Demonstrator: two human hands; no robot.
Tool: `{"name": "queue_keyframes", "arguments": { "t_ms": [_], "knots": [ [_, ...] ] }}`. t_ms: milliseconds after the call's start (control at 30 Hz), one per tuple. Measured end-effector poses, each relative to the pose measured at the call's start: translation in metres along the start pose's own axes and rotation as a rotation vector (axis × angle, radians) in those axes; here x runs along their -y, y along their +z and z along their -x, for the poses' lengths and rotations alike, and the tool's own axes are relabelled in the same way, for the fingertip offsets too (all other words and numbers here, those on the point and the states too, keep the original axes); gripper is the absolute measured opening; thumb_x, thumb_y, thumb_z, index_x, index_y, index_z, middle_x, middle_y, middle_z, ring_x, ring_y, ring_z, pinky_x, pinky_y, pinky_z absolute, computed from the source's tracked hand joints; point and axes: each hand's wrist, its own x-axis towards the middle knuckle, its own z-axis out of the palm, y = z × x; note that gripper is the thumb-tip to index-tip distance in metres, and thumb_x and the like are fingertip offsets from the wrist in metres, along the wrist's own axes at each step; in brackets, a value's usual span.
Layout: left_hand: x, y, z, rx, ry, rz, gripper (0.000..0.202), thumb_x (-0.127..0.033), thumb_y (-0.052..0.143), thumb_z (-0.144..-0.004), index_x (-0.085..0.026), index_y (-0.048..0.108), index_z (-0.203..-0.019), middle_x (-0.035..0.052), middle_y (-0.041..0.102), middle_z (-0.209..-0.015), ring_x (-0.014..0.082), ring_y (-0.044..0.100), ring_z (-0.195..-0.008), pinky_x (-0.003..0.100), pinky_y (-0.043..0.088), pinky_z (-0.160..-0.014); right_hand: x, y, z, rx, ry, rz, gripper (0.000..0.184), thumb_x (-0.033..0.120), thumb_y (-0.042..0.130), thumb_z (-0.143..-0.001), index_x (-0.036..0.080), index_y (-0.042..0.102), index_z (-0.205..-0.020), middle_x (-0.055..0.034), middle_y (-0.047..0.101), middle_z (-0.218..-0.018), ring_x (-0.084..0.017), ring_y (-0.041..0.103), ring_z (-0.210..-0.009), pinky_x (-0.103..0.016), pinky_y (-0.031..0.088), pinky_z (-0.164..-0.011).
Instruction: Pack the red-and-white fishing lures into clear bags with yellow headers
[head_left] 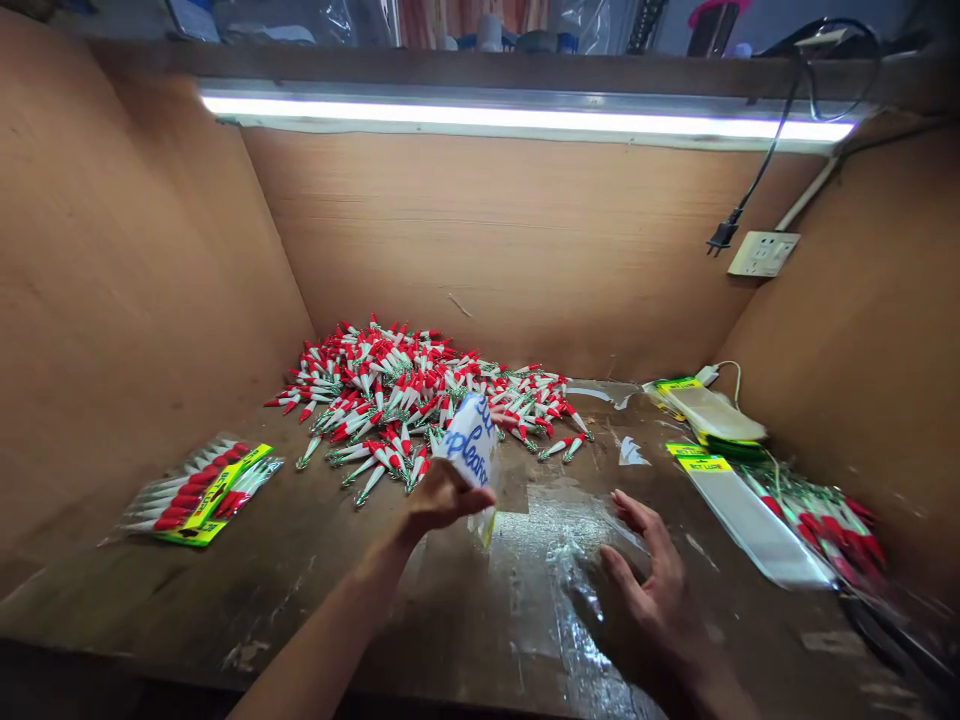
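Observation:
My left hand (450, 495) is closed round a white piece with blue script lettering (474, 440), held upright above the table; a bit of yellow shows at its lower end. Whether it is a card or a bag I cannot tell. Behind it spreads a big heap of red-and-white squid jigs (390, 375) with greenish hook crowns. My right hand (649, 580) hovers over the tabletop, thumb and fingers apart, with nothing visible in it. Shiny clear film or tape (577, 590) lies on the surface beside that hand.
Packed squid jigs with yellow-green headers (202, 490) lie at left. On the right are flat clear bags with yellow headers (750, 510), another stack of bags (705, 405) and more jigs (832, 525). A black plug (722, 235) hangs by a wall socket (765, 254).

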Motion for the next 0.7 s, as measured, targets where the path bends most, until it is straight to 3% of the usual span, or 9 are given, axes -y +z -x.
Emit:
{"name": "queue_keyframes", "arguments": {
  "t_ms": [67, 167, 267, 333, 400, 433, 500, 567, 700],
  "knots": [
    [0.003, 0.002, 0.002, 0.04, 0.004, 0.067, 0.069, -0.069, 0.075, -0.065, -0.019, 0.07, -0.112, 0.0122, 0.071, -0.1, 0.0391, 0.059, -0.111, 0.052, 0.04, -0.101, -0.001, 0.001, -0.001, -0.001, -0.006, -0.008, 0.052, 0.04, 0.061, -0.092, 0.028, 0.048, -0.141, -0.0099, 0.053, -0.139, -0.031, 0.055, -0.123, -0.051, 0.045, -0.105],
    [0.004, 0.013, 0.003, 0.205, -0.002, 0.375, 0.077, -0.07, 0.071, -0.068, -0.017, 0.063, -0.124, 0.0149, 0.069, -0.112, 0.0383, 0.057, -0.117, 0.051, 0.038, -0.104, 0.007, 0.002, -0.013, 0.045, 0.06, -0.113, 0.05, 0.044, 0.061, -0.092, 0.028, 0.051, -0.139, -0.01, 0.057, -0.138, -0.03, 0.057, -0.121, -0.049, 0.046, -0.103],
    [0.004, 0.027, 0.007, 0.366, -0.074, 0.666, 0.082, -0.07, 0.068, -0.073, -0.015, 0.057, -0.133, 0.0172, 0.067, -0.116, 0.0374, 0.058, -0.12, 0.051, 0.037, -0.105, 0.029, 0.01, -0.042, 0.146, 0.113, -0.36, 0.061, 0.049, 0.062, -0.091, 0.028, 0.044, -0.145, -0.0116, 0.058, -0.138, -0.03, 0.055, -0.126, -0.048, 0.045, -0.105],
    [0.007, 0.032, 0.01, 0.454, -0.108, 0.725, 0.088, -0.073, 0.067, -0.071, -0.013, 0.055, -0.135, 0.0178, 0.068, -0.115, 0.0378, 0.058, -0.119, 0.05, 0.039, -0.104, 0.047, 0.021, -0.066, 0.245, 0.094, -0.554, 0.068, 0.056, 0.065, -0.087, 0.026, 0.045, -0.145, -0.0126, 0.061, -0.136, -0.029, 0.057, -0.123, -0.046, 0.047, -0.102],
    [0.012, 0.032, 0.013, 0.527, -0.152, 0.688, 0.091, -0.077, 0.066, -0.069, -0.012, 0.057, -0.132, 0.0188, 0.069, -0.115, 0.0384, 0.06, -0.117, 0.049, 0.042, -0.1, 0.064, 0.036, -0.088, 0.433, 0.13, -0.715, 0.065, 0.064, 0.065, -0.084, 0.021, 0.058, -0.132, -0.0134, 0.07, -0.117, -0.026, 0.069, -0.092, -0.04, 0.056, -0.079],
    [0.016, 0.031, 0.014, 0.548, -0.187, 0.655, 0.091, -0.078, 0.066, -0.068, -0.012, 0.059, -0.13, 0.0194, 0.068, -0.117, 0.0386, 0.06, -0.117, 0.048, 0.044, -0.098, 0.07, 0.044, -0.096, 0.537, 0.172, -0.767, 0.061, 0.065, 0.065, -0.082, 0.018, 0.065, -0.121, -0.0126, 0.073, -0.103, -0.022, 0.069, -0.072, -0.035, 0.056, -0.063],
    [0.023, 0.028, 0.016, 0.537, -0.235, 0.625, 0.095, -0.083, 0.064, -0.066, -0.011, 0.06, -0.129, 0.0205, 0.067, -0.12, 0.039, 0.059, -0.118, 0.048, 0.044, -0.097, 0.08, 0.057, -0.107, 0.664, 0.266, -0.818, 0.053, 0.063, 0.067, -0.082, 0.014, 0.071, -0.1, -0.0095, 0.073, -0.081, -0.015, 0.058, -0.048, -0.026, 0.045, -0.043],
    [0.024, 0.026, 0.018, 0.501, -0.229, 0.656, 0.104, -0.088, 0.061, -0.063, -0.011, 0.056, -0.133, 0.0215, 0.065, -0.125, 0.0395, 0.056, -0.123, 0.051, 0.041, -0.101, 0.086, 0.064, -0.114, 0.621, 0.295, -0.832, 0.043, 0.055, 0.073, -0.08, 0.013, 0.072, -0.091, -0.0082, 0.072, -0.076, -0.014, 0.058, -0.049, -0.024, 0.042, -0.042],
    [0.014, 0.027, 0.018, 0.521, -0.152, 0.736, 0.108, -0.089, 0.059, -0.064, -0.011, 0.053, -0.137, 0.0236, 0.059, -0.133, 0.0394, 0.05, -0.131, 0.052, 0.035, -0.108, 0.09, 0.06, -0.122, 0.405, 0.198, -0.798, 0.033, 0.045, 0.077, -0.08, 0.015, 0.073, -0.092, -0.0072, 0.075, -0.085, -0.02, 0.068, -0.074, -0.03, 0.054, -0.068]
  ]
}}
